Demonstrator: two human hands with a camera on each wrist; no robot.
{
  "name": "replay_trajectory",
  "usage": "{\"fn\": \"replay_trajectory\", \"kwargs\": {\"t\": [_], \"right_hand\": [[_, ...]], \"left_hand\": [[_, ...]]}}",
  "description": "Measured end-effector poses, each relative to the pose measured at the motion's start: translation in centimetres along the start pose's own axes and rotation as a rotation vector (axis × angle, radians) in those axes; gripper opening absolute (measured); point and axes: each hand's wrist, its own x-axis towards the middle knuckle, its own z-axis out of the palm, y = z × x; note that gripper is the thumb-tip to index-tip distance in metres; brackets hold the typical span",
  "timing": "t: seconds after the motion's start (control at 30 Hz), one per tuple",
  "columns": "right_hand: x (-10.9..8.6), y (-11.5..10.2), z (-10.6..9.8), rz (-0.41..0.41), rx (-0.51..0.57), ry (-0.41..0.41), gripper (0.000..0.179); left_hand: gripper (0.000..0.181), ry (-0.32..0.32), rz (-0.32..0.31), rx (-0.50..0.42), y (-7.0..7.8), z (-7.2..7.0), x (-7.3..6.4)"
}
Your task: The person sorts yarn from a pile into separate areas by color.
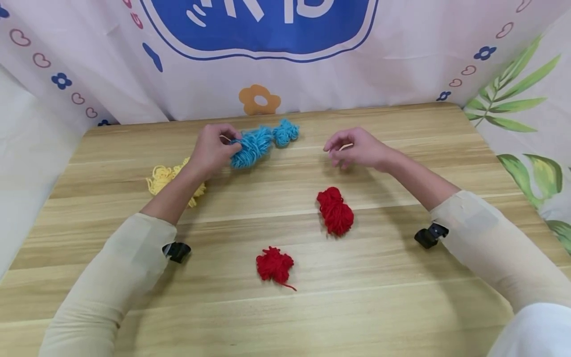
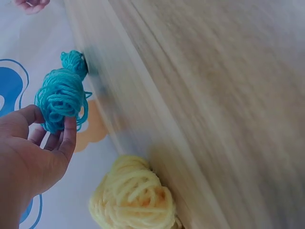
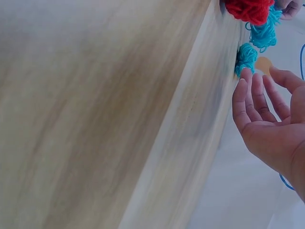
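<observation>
My left hand (image 1: 213, 151) pinches the near end of a bundle of blue yarn (image 1: 253, 146) between thumb and fingers. A smaller clump of blue yarn (image 1: 285, 133) sits against the bundle's far right end. In the left wrist view the fingertips press into the blue yarn (image 2: 61, 98). My right hand (image 1: 356, 148) hovers above the table to the right, its fingers loosely bent and holding nothing. The right wrist view shows its palm (image 3: 274, 136) with the fingers spread. Nearest below that hand lies a bundle of red yarn (image 1: 336, 212).
A second, smaller red yarn clump (image 1: 274, 266) with a loose tail lies nearer the front. Yellow yarn (image 1: 162, 179) is partly hidden under the left forearm. The wooden table (image 1: 374, 307) meets a printed cloth backdrop (image 1: 196, 89) at its far edge.
</observation>
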Motion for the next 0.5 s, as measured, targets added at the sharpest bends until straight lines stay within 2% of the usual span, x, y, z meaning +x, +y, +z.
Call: {"fn": "replay_trajectory", "kwargs": {"t": [0.2,0.5], "right_hand": [[-0.7,-0.1,0.2,-0.001,-0.005,-0.017,0.025],[-1.3,-0.3,0.5,-0.015,-0.005,-0.037,0.025]], "left_hand": [[0.013,0.021,-0.006,0.015,-0.2,0.1,0.4],[0.014,0.042,-0.052,0.038,0.0,0.2,0.9]]}}
